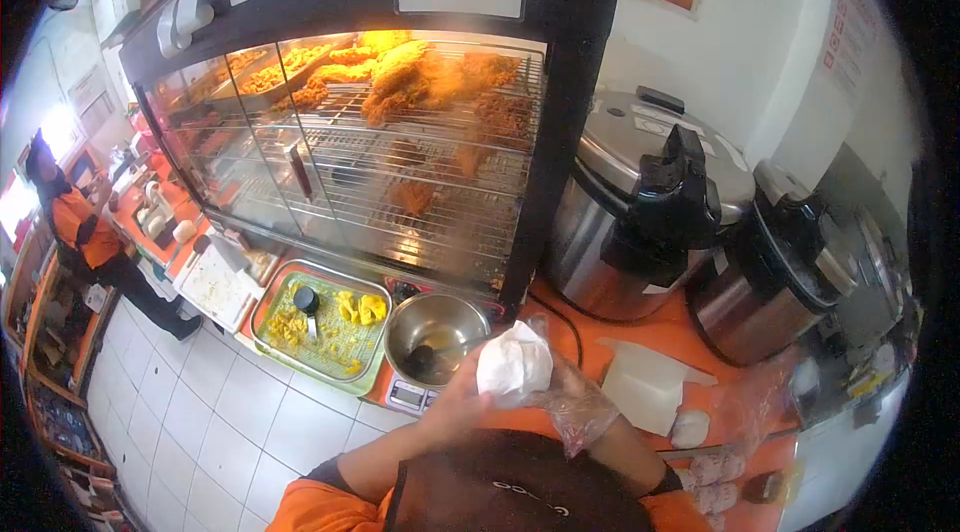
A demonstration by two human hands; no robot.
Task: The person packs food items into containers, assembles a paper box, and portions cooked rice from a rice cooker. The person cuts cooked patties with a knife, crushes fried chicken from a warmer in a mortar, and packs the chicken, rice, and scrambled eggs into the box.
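Note:
A rounded bundle in white paper (514, 362) is held up in front of my apron, between both hands. My left hand (455, 404) closes around its left and lower side. On the other side, my right hand (572, 394) grips it, with clear crinkled plastic, a glove or a bag, over the fingers and palm. What the paper wraps is hidden. Just left of the bundle, a steel bowl (412, 317) with a dark-ended utensil in it sits on a digital scale (408, 396). White paper sheets (640, 387) lie on the orange counter to the right, with a small white wrapped bundle (690, 429) beside them.
A heated glass display case (340, 162) holds fried chicken. Two steel cookers (640, 222) (770, 272) stand at the right. A tray (320, 352) carries yellow food and a black scoop. At far left, a co-worker (85, 222) in orange stands by the counter.

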